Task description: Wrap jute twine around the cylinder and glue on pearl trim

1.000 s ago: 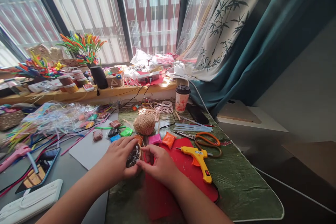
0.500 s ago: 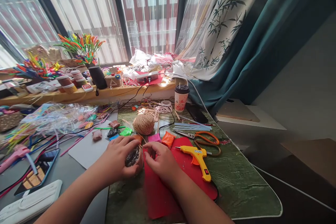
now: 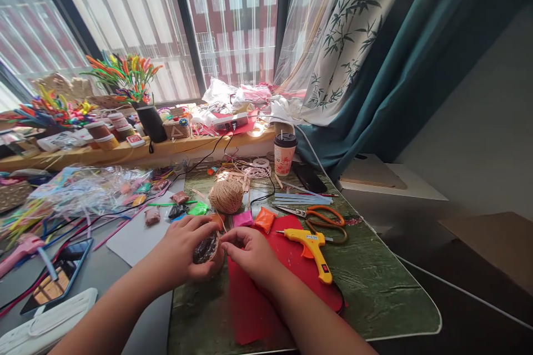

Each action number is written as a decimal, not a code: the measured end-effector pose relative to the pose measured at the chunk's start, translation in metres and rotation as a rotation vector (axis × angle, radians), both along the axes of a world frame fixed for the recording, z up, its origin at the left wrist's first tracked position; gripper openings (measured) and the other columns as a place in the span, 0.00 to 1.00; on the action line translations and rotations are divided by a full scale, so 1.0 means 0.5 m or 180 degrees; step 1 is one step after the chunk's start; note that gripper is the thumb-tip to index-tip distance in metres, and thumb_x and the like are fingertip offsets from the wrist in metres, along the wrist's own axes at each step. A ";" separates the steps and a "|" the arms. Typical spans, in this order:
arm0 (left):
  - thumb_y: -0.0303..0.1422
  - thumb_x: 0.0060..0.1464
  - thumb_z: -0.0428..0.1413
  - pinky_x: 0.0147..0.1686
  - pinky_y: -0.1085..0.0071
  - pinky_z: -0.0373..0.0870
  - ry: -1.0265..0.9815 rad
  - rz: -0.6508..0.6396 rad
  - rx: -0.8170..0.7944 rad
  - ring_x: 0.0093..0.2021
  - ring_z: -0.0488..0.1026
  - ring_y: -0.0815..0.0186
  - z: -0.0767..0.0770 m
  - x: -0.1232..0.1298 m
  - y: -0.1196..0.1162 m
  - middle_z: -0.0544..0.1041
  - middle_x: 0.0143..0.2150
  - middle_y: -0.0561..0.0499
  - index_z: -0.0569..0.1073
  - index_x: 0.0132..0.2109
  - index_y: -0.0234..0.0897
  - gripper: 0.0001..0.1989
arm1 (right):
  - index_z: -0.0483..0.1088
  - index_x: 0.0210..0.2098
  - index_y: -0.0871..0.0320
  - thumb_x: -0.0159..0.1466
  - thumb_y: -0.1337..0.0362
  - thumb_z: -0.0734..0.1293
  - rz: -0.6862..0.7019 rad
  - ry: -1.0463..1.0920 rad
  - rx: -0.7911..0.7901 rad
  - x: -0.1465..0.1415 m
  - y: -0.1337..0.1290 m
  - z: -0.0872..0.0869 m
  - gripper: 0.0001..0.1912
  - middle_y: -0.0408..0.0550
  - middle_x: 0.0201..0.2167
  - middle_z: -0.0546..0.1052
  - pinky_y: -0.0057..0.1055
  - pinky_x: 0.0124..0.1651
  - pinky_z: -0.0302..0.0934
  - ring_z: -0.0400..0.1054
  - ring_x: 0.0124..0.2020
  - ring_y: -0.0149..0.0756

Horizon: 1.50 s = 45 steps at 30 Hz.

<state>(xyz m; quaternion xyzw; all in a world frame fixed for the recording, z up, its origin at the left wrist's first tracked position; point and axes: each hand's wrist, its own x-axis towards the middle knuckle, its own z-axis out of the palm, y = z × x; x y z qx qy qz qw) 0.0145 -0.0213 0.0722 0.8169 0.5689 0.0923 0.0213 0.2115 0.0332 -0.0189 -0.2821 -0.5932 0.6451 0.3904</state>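
My left hand (image 3: 181, 247) is wrapped round a small round container (image 3: 205, 250) with a dark, shiny inside and twine along its rim. Its outer wall is mostly hidden by my fingers. At the right side of that rim, my right hand (image 3: 249, 248) is closed in a pinch, thumb and forefinger touching the twine (image 3: 224, 226). From there the strand runs up toward the ball of jute twine (image 3: 226, 196) just behind. A yellow hot glue gun (image 3: 310, 247) lies on red sheets (image 3: 254, 310) to the right of my right hand.
Orange-handled scissors (image 3: 325, 217), pale glue sticks (image 3: 302, 199) and a lidded paper cup (image 3: 285, 154) are on the right. Small clay packets (image 3: 265, 219) lie behind my hands. A phone (image 3: 58, 276) and white power bank (image 3: 49, 319) sit left. Black cables (image 3: 260, 197) cross the table.
My right thumb and forefinger have closed together at the container's rim. The container has tilted slightly in my left hand. The whole view has shifted a little.
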 end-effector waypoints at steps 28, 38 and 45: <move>0.43 0.60 0.60 0.53 0.47 0.70 0.0199 0.0013 0.0023 0.57 0.73 0.44 -0.011 0.008 -0.001 0.77 0.61 0.44 0.79 0.56 0.50 0.18 | 0.81 0.32 0.56 0.59 0.69 0.73 -0.0253 -0.0292 0.0812 0.008 -0.001 0.023 0.03 0.46 0.35 0.83 0.33 0.45 0.67 0.76 0.39 0.39; 0.36 0.51 0.65 0.68 0.48 0.65 -0.0135 -0.0082 -0.0285 0.70 0.66 0.43 -0.015 -0.038 0.000 0.70 0.72 0.39 0.63 0.72 0.42 0.42 | 0.72 0.31 0.55 0.60 0.62 0.69 -0.1071 -0.0342 0.0375 0.005 0.015 0.003 0.04 0.43 0.29 0.77 0.32 0.37 0.63 0.71 0.32 0.38; 0.27 0.47 0.62 0.74 0.50 0.61 -0.0079 -0.0442 -0.0723 0.76 0.58 0.45 0.004 -0.078 -0.011 0.61 0.77 0.43 0.57 0.75 0.48 0.49 | 0.68 0.32 0.54 0.63 0.57 0.66 -0.1275 -0.0291 0.0129 0.006 0.035 -0.009 0.07 0.45 0.29 0.77 0.33 0.37 0.62 0.70 0.31 0.39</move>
